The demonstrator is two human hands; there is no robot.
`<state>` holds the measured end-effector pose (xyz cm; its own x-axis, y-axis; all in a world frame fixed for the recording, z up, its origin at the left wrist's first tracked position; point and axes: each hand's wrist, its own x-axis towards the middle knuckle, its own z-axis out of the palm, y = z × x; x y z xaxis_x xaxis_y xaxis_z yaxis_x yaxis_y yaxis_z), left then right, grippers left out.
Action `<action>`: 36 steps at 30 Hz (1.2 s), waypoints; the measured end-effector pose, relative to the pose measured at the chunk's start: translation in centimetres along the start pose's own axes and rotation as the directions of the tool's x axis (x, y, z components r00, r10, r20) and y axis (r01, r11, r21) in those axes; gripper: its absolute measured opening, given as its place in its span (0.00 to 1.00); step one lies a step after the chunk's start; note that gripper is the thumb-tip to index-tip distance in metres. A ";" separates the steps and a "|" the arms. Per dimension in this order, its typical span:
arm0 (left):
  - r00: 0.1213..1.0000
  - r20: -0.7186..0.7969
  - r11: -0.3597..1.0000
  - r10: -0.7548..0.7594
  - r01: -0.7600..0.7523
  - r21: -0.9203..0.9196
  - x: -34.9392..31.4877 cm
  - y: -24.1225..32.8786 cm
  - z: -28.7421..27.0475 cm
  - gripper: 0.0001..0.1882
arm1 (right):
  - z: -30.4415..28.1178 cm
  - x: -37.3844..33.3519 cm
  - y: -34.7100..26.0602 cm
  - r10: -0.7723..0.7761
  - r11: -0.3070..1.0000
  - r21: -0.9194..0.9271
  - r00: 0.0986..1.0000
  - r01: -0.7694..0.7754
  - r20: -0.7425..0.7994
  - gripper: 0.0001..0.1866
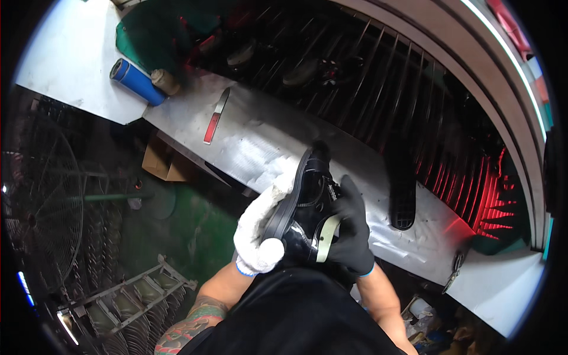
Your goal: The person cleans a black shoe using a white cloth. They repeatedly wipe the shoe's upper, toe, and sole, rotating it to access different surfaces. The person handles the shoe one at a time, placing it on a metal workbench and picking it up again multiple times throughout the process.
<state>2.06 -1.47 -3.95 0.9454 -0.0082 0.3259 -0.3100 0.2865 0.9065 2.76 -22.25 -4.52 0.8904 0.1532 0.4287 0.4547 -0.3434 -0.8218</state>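
"Black shoe [310,204], toe pointing away from the person, is held up between two gloved hands over the near edge of a metal worktop [260,142]. The white-gloved left hand [260,228] grips it, wrapped around the sole side; the dark-gloved right hand [352,231] is at the upper."

"Is the right hand closed on it too?"

"Cannot tell. Its fingers are blurred and run into the black of the shoe."

"How far along does the work look?"

"Well along, to judge by the shoe: sole and upper are together, stitching shows, and a pale green strip [326,238] stands near the opening. Whether that strip is fixed or loose is unclear, and nothing visible settles what remains. A red-handled knife [212,126] lies on the worktop, in neither hand, and a dark treaded sole [404,210] lies apart to the right."

"And what is out of sight?"

"The shoe's inside and the right palm. Black clothing [284,313] crowds the heel end. Beyond the worktop, shoes [302,72] on a red-lit rack [408,59] sink into shadow, their number hard to make out. The dark sole's far end fades into the gloom."
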 end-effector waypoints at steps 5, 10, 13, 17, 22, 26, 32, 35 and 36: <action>0.946 -0.149 0.953 -0.287 0.266 -0.142 -4.8 0.5 0.6 0.35 | 2.6 -5.9 0.3 0.405 0.478 0.691 0.834 -0.542 0.374 0.43; 0.892 -0.110 0.821 -0.438 0.447 0.356 -5.2 0.8 -1.5 0.17 | 2.5 -5.0 -1.1 0.536 -0.156 0.713 0.548 -0.684 0.642 0.41; 0.906 -0.100 0.784 -0.411 0.407 0.469 -1.9 0.3 -2.0 0.11 | 1.7 -4.4 -1.9 0.516 -0.173 0.695 0.536 -0.698 0.668 0.43; 0.968 -0.220 0.787 -0.123 0.231 0.572 4.4 -3.4 -1.3 0.17 | 0.9 -5.5 -2.5 0.536 -0.173 0.629 0.463 -0.758 0.706 0.43; 0.938 0.019 0.779 -0.346 0.276 0.563 8.7 -6.0 -2.7 0.20 | 1.3 -6.3 -2.1 0.570 -0.070 0.521 0.395 -0.851 0.720 0.42; 0.979 -0.153 0.726 -0.134 0.202 0.657 7.4 -6.0 -1.3 0.17 | 1.4 -6.0 -1.8 0.602 -0.007 0.472 0.373 -0.882 0.706 0.40; 0.943 -0.292 0.727 0.160 0.088 0.681 4.5 -7.2 -2.1 0.20 | 0.1 -4.8 -1.6 0.550 0.221 0.382 0.438 -0.897 0.711 0.44; 0.992 -0.117 0.996 -0.049 0.039 -0.081 5.5 -7.1 -2.7 0.33 | -0.6 -3.3 -3.5 0.462 0.646 0.494 0.813 -0.582 0.355 0.49; 0.983 0.058 0.951 -0.176 0.185 -0.249 6.3 -4.6 -2.0 0.44 | -1.6 -3.4 -2.9 0.466 0.675 0.421 0.792 -0.606 0.394 0.54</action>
<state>9.66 -0.97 -6.63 0.9776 -0.1143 0.1765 -0.0948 0.5098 0.8551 -1.65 -23.29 -2.97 0.9258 0.3261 -0.1910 -0.2237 0.0655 -0.9724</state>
